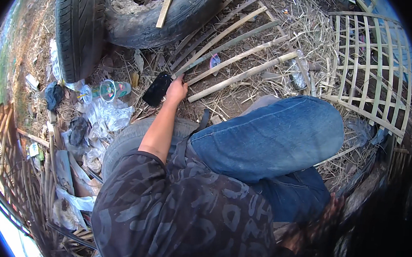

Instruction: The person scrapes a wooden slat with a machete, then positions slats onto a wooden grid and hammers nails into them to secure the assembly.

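Observation:
My left hand [176, 89] reaches forward, its fingers closed at the near end of a thin bamboo slat [237, 60]. Just left of those fingers lies a flat, glossy black rectangular thing [156, 89], perhaps a phone; whether the hand touches it I cannot tell. Several more slats fan out from there to a cross strip at the far side, with a thicker bamboo strip [243, 77] nearest my knee. Low on the right, my right hand [333, 207] is in deep shadow beside my jeans, and its grip is hidden.
Two old tyres [79, 29] [150, 35] stand at the far left, and another tyre [124, 134] is beside me. A woven bamboo lattice [373, 68] lies at the far right. Plastic litter [109, 117], a clear cup [108, 91] and bundled sticks [10, 162] cover the left.

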Action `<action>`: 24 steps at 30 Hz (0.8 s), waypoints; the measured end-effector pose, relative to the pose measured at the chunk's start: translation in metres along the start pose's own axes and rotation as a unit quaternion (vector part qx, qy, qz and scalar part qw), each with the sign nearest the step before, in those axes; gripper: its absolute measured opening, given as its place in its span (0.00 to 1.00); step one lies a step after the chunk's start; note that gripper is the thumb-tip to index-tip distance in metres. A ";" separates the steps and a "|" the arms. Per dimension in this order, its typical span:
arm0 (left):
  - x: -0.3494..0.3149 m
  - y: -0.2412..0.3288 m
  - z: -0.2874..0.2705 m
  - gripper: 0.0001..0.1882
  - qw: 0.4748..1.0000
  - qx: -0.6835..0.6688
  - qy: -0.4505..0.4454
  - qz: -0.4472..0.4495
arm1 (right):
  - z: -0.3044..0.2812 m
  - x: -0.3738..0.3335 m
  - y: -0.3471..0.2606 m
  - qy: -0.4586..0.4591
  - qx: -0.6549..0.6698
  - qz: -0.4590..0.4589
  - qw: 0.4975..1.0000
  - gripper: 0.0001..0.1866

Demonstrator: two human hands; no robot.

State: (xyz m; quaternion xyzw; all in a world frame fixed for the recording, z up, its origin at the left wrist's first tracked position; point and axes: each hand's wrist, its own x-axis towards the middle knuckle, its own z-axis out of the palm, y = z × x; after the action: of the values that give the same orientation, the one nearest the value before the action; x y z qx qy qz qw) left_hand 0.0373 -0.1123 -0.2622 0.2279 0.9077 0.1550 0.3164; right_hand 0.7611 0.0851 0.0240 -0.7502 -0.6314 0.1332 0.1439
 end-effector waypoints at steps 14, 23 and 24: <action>-0.005 0.001 -0.019 0.34 0.999 0.031 0.014 0.030 | 0.006 0.002 -0.068 -0.057 -0.012 0.061 0.996 0.30; 0.022 -0.004 -0.022 0.37 1.000 0.008 -0.001 0.026 | 0.002 0.007 -0.060 -0.071 0.024 -0.006 0.997 0.29; 0.024 -0.002 -0.022 0.35 0.999 0.018 0.011 0.025 | 0.004 0.007 -0.066 -0.057 0.017 0.004 0.998 0.29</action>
State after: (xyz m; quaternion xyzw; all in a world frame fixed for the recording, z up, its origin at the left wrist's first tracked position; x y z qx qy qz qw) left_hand 0.0058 -0.1050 -0.2583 0.2545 0.9079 0.1490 0.2978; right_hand 0.7004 0.1024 0.0454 -0.7415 -0.6332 0.1865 0.1199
